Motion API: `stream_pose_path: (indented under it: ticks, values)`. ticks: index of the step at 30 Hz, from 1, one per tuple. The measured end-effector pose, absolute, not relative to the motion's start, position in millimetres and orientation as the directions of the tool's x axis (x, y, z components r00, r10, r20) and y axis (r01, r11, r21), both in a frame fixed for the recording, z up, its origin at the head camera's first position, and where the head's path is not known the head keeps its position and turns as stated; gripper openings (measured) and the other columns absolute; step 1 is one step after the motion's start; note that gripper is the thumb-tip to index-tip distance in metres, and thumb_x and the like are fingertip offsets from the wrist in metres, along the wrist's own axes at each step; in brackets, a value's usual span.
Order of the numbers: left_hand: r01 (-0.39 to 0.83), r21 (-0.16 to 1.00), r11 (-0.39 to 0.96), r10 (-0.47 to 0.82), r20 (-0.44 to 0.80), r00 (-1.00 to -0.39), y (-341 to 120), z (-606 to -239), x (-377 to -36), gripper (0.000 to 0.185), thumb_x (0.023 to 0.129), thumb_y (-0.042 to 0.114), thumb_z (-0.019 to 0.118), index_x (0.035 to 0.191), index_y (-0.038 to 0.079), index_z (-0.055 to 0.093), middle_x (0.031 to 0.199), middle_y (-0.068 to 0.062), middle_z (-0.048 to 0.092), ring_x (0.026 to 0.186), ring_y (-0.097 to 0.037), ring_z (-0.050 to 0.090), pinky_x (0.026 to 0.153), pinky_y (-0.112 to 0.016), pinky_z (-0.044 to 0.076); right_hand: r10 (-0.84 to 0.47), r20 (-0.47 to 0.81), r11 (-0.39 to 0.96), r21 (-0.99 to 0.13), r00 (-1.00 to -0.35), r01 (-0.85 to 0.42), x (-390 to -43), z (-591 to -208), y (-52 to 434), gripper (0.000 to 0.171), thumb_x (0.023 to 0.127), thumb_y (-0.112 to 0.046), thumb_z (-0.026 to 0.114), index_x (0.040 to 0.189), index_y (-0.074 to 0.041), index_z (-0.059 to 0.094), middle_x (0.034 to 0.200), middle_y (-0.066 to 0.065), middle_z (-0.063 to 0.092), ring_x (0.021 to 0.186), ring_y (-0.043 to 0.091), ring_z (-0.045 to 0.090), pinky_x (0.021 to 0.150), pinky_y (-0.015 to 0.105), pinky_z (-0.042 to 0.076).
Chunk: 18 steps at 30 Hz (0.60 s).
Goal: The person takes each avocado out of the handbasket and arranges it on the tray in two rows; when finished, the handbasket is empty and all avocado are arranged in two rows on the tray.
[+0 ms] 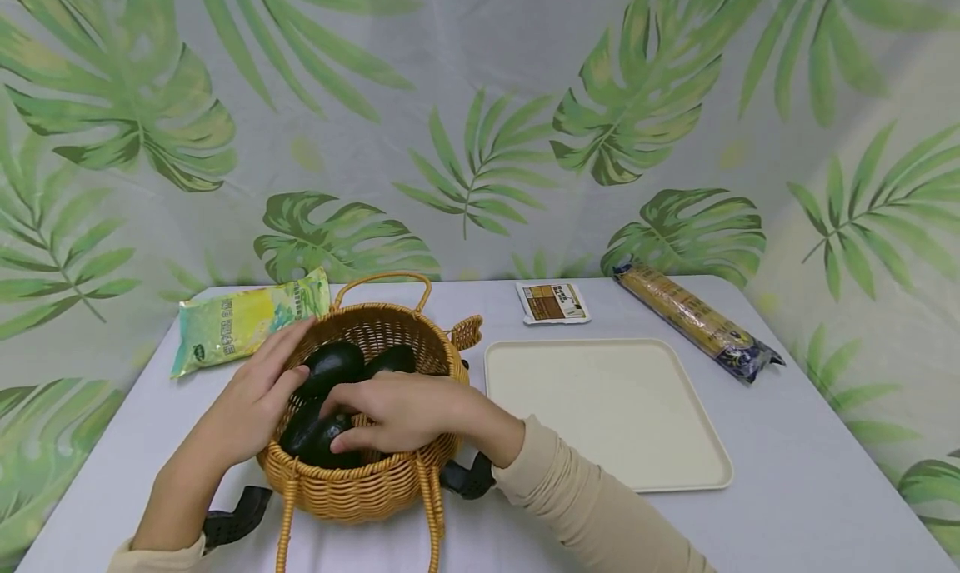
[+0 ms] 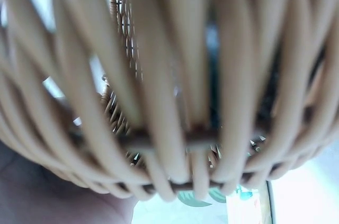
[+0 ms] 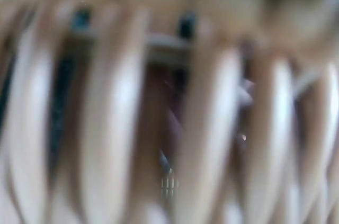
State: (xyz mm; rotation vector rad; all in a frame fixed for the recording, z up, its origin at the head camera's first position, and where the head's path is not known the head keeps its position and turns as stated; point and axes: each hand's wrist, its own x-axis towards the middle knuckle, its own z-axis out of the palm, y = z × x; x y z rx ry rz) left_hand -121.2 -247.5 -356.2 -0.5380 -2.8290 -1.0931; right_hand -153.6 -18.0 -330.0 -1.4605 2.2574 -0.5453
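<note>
A round wicker basket (image 1: 352,494) stands at the front left of the table with several dark green avocados (image 1: 333,365) inside. My right hand (image 1: 408,406) reaches in over its right rim, thumb and fingers about the end of a front avocado (image 1: 318,450). At the left rim rests my left hand (image 1: 258,394), its fingers fairly straight and its thumb over the edge beside the avocados. Both wrist views look closely at the woven wall, the left one (image 2: 159,75) with part of the palm at lower left, the right one (image 3: 111,113) blurred.
Behind the basket's left side lies a green-yellow packet (image 1: 240,323). A cream tray (image 1: 600,415) sits to the right, with a small flat packet (image 1: 553,302) behind it. A long golden package (image 1: 693,319) lies at the back right. Basket handles (image 1: 287,515) hang toward the front.
</note>
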Motion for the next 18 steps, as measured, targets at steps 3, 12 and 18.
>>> stream_pose_path:
  ticks: [3, 12, 18]
  values:
    - [0.341, 0.640, 0.688, 0.298, 0.179, -0.938, -247.8, -356.5, -121.3, 0.058, 0.111, 0.020, 0.039, 0.166, 0.016, 0.022, 0.167, -0.021, 0.026, 0.152, -0.049, 0.023, 0.112, -0.076, 0.025, -0.928, -0.094, 0.348, -0.558, -0.359, -0.753, -154.6, -329.4, -17.6, 0.041, 0.108, -0.033, 0.055, 0.143, -0.011, 0.054, 0.101, -0.004, 0.067, 0.079, -0.001, 0.060, 0.076, 0.011, 0.047]
    - [0.336, 0.638, 0.692, 0.294, 0.176, -0.939, -247.9, -356.0, -121.0, 0.059, 0.110, 0.019, 0.040, 0.166, 0.017, 0.022, 0.167, -0.021, 0.026, 0.152, -0.049, 0.023, 0.111, -0.077, 0.025, -0.896, -0.116, 0.395, -0.651, -0.428, -0.648, -154.1, -328.4, -18.7, 0.045, 0.113, -0.038, 0.033, 0.153, -0.018, 0.041, 0.136, 0.004, 0.065, 0.111, 0.004, 0.066, 0.099, 0.017, 0.047]
    - [0.336, 0.643, 0.688, 0.296, 0.175, -0.939, -247.1, -355.9, -120.9, 0.059, 0.110, 0.019, 0.040, 0.166, 0.016, 0.022, 0.167, -0.021, 0.026, 0.153, -0.049, 0.022, 0.112, -0.076, 0.025, -0.896, -0.130, 0.407, -0.625, -0.425, -0.667, -155.1, -328.7, -19.8, 0.040, 0.114, -0.038, 0.029, 0.144, -0.025, 0.052, 0.143, -0.004, 0.062, 0.126, 0.005, 0.060, 0.104, 0.020, 0.046]
